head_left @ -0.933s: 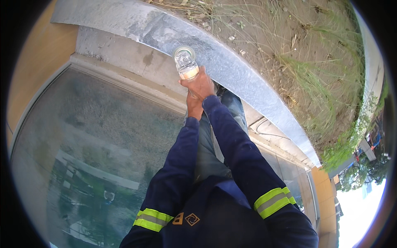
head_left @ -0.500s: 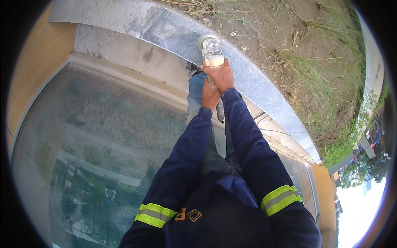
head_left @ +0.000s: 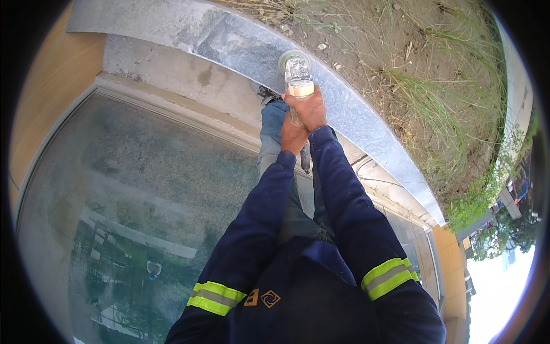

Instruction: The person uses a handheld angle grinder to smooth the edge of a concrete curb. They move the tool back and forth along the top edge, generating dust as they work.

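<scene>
An angle grinder (head_left: 298, 78), coated in pale dust, is in both of my hands. Its round disc (head_left: 286, 58) lies against the grey stone top of a curved ledge (head_left: 355, 109). Wrapped round the front of the body is my right hand (head_left: 310, 109), fingers closed. My left hand (head_left: 293, 136) grips the rear of the body, lower down and slightly to the left. The grinder's dark cord end (head_left: 305, 159) hangs out below my hands. Part of the grinder's body is hidden under my fingers.
Beyond the ledge lies a bed of soil with grass tufts (head_left: 421, 94). Below it, on the near side, runs a pale wall face (head_left: 172, 71). A large dusty glass pane (head_left: 132, 178) fills the left. A thin cable (head_left: 378, 179) loops at the right of my arms.
The grinder and both my hands have shifted slightly to the right and a little nearer along the ledge. My grip is the same.
</scene>
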`<action>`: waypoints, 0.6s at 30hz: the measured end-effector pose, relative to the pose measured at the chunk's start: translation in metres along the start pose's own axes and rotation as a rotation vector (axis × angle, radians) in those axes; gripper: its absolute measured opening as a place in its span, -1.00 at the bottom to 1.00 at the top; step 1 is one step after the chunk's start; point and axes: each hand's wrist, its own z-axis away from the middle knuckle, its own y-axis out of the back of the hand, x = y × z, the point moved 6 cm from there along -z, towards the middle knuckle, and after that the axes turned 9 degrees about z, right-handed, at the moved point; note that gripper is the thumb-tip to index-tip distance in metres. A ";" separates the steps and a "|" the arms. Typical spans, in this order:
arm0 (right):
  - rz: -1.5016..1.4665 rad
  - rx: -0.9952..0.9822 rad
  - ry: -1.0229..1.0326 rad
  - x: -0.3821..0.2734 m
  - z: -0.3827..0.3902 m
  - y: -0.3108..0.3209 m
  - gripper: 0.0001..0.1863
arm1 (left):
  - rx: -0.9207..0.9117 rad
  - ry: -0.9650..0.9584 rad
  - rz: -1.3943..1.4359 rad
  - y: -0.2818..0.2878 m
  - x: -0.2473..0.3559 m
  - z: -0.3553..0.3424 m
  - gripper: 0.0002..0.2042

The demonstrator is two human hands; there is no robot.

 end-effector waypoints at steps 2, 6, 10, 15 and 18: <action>0.025 -0.014 0.046 -0.012 -0.014 -0.002 -0.11 | 0.018 -0.028 -0.052 0.001 0.000 -0.018 -0.27; 0.262 -0.174 0.074 -0.049 -0.014 -0.032 -0.09 | 0.086 -0.083 -0.025 0.020 0.017 -0.020 -0.38; 0.113 -0.119 0.058 -0.020 -0.005 -0.042 -0.09 | 0.033 -0.057 0.018 0.025 0.025 -0.001 -0.34; 0.106 -0.058 -0.007 -0.012 0.003 -0.019 -0.07 | 0.071 -0.064 -0.135 0.016 0.011 0.002 -0.38; -0.016 -0.011 0.076 -0.025 -0.018 -0.009 -0.11 | 0.059 -0.026 -0.123 0.006 0.024 -0.017 -0.37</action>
